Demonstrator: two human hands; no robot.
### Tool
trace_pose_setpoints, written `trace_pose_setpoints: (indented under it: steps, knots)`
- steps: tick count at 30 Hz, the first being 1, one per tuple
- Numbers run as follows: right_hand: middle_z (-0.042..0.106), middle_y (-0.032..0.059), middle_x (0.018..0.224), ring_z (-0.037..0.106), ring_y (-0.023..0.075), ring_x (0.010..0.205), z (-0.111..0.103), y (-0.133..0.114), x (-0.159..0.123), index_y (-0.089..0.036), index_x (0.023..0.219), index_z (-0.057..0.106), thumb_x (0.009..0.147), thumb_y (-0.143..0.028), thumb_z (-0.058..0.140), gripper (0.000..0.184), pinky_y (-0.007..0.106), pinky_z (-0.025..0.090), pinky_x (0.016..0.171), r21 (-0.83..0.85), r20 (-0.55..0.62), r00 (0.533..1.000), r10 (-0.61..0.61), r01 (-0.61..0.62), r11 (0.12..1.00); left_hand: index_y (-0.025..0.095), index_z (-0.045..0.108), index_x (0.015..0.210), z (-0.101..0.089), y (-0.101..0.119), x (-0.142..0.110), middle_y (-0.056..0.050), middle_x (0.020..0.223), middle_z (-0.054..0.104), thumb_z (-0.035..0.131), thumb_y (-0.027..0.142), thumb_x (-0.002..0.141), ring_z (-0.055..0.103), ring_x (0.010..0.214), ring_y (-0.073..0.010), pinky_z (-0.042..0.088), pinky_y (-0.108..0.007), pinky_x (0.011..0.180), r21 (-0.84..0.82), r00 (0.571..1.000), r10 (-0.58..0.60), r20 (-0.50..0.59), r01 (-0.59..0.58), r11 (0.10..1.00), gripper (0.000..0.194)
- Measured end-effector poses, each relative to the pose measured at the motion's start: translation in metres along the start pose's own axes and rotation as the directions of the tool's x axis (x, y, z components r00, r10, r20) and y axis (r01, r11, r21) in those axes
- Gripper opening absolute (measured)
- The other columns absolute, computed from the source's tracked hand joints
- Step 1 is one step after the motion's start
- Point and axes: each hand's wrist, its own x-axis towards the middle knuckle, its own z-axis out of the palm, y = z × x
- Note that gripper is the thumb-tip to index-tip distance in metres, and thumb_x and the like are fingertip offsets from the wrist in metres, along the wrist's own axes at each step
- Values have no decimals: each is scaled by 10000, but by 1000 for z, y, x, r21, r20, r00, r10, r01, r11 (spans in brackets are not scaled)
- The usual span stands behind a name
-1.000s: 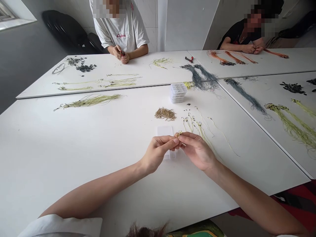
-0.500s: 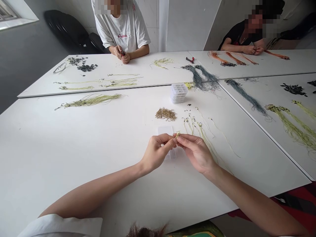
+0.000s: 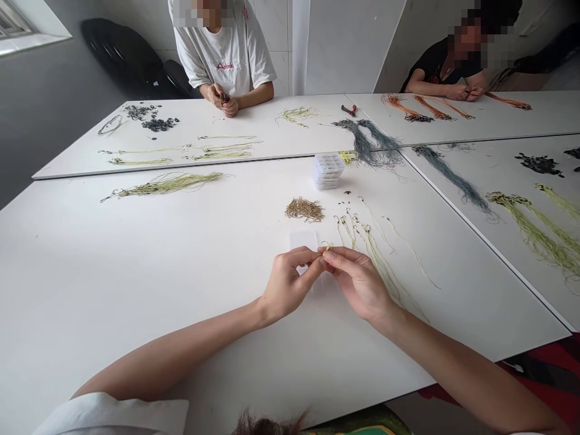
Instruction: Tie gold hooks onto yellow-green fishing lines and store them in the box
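My left hand (image 3: 287,281) and my right hand (image 3: 360,281) meet fingertip to fingertip, both pinched closed on a small coiled yellow-green fishing line (image 3: 328,246). A thin dark curve like a hook pokes up from the coil. The finer detail between the fingertips is hidden. Beneath the hands lies a clear plastic box (image 3: 302,240), partly covered by them. Just beyond it sits a heap of gold-coloured fish hooks (image 3: 304,209). To the right of my hands, several hooks tied to yellow-green lines (image 3: 371,248) are spread on the white table (image 3: 181,260).
Stacked clear boxes (image 3: 328,171) stand behind the hooks. A yellow-green line bundle (image 3: 167,184) lies at left, grey-blue bundles (image 3: 369,142) at back right. Two people sit across, one gripping a tool (image 3: 225,97). Red-handled pliers (image 3: 349,110) rest on the far table.
My fingers have shifted slightly around the coiled line, and the dark hook-like curve stands out a little more to the left. The rest looks the same.
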Motion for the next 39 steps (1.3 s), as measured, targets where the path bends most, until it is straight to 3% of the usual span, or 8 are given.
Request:
trace_pose_setpoints:
  steps: [5, 10, 15, 20, 29, 39]
  knots:
    - [645, 8, 742, 534, 164, 755, -2, -5, 4, -260, 720, 756, 756, -294, 757, 50, 355, 415, 793, 52, 84, 995, 55, -60, 997, 168, 683, 751, 2, -2, 1, -47, 806, 657, 558, 379, 904, 525, 757, -158, 410, -272, 708, -196, 998, -51, 46, 59, 979, 289]
    - [603, 6, 718, 501, 162, 720, -2, -10, 5, -252, 682, 741, 768, -286, 743, 92, 350, 396, 744, 62, 151, 986, 66, -76, 995, 149, 683, 714, 0, -2, 3, -46, 760, 629, 577, 333, 890, 531, 781, -161, 410, -291, 783, -427, 984, -82, 155, 142, 893, 275]
    - [579, 2, 687, 459, 151, 650, -5, -14, 6, -251, 672, 735, 742, -302, 762, 91, 351, 392, 685, 55, 149, 986, 78, -87, 995, 127, 718, 772, -3, -2, 8, -96, 817, 641, 510, 316, 903, 540, 796, -185, 426, -309, 793, -614, 939, -164, 302, 323, 720, 310]
    - [578, 1, 690, 461, 141, 639, -6, -15, 7, -235, 677, 732, 737, -291, 765, 88, 335, 404, 667, 64, 151, 984, 91, -101, 993, 146, 726, 825, -2, -3, 9, -66, 812, 624, 575, 331, 890, 517, 752, -140, 409, -274, 755, -673, 883, -221, 413, 460, 579, 247]
    - [609, 1, 749, 505, 148, 655, -4, -17, 5, -226, 650, 720, 734, -292, 758, 114, 355, 420, 689, 67, 171, 981, 93, -106, 992, 150, 713, 781, 0, -3, 6, -43, 777, 602, 645, 330, 859, 491, 756, -130, 382, -270, 758, -638, 914, -207, 349, 394, 661, 208]
    - [616, 8, 724, 538, 168, 717, 1, -13, 2, -239, 709, 746, 789, -313, 719, 111, 370, 402, 785, 39, 168, 985, 39, -46, 998, 146, 664, 718, 0, 0, 4, -13, 715, 517, 572, 311, 906, 445, 750, -128, 350, -272, 754, -571, 970, -135, 202, 229, 788, 266]
